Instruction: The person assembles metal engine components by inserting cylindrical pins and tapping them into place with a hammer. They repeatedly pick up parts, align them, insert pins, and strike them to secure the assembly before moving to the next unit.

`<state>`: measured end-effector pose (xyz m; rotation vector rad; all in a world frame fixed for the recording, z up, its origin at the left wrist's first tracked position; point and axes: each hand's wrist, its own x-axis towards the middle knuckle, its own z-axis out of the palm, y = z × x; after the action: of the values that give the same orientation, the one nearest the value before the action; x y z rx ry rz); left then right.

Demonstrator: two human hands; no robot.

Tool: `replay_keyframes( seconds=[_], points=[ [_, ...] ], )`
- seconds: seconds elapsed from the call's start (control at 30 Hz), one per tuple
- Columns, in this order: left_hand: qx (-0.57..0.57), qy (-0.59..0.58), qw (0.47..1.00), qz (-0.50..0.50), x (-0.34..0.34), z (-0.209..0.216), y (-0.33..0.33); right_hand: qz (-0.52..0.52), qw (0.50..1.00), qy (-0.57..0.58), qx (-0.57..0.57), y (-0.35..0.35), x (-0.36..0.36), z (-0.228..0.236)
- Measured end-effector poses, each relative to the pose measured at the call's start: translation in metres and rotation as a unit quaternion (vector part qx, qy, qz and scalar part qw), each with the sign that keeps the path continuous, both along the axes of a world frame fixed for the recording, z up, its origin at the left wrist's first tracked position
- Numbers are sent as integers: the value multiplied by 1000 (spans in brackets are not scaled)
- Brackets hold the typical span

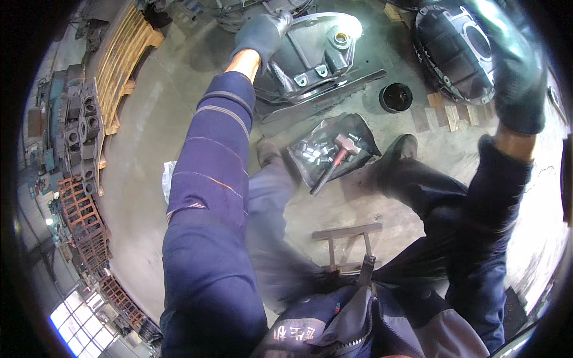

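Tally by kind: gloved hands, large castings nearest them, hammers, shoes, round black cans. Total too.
Gloved hands: 2 (left hand, right hand)
Large castings: 2 (grey casting, dark round casting)
Hammer: 1
Shoes: 2 (left shoe, right shoe)
Round black can: 1
Total: 8

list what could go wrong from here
If the metal casting shifted, the left hand at its upper edge might get pinched. The hammer juts over the near edge of the dark plastic, so a step could catch its handle. The black can stands just beyond the right shoe and could be kicked.
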<state>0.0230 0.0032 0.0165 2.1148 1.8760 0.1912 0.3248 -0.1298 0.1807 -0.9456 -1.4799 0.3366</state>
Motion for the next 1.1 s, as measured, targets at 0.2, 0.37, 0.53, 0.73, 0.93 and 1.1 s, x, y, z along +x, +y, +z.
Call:
replay_keyframes(
  seconds=[0.2, 0.37, 0.53, 0.73, 0.93, 1.1],
  points=[
    [1, -18, 1000, 2, 0, 1, 1, -88, 918, 80, -379, -70, 0, -202],
    [0, -29, 1000, -11, 0, 1, 1, -36, 640, 150, -752, -221, -102, -391],
    [-5, -33, 999, 20, 1, 2, -3, -16, 660, 94, -745, -259, -164, -423],
    [5, -30, 999, 12, 4, 8, -4, -3, 663, 81, -744, -225, -163, -412],
    [-8, -38, 999, 12, 2, 8, -7, -31, 600, 134, -788, -228, -166, -429],
    [8, -47, 999, 0, 1, 8, -7, -48, 561, 315, -764, -240, -150, -432]
  ],
)
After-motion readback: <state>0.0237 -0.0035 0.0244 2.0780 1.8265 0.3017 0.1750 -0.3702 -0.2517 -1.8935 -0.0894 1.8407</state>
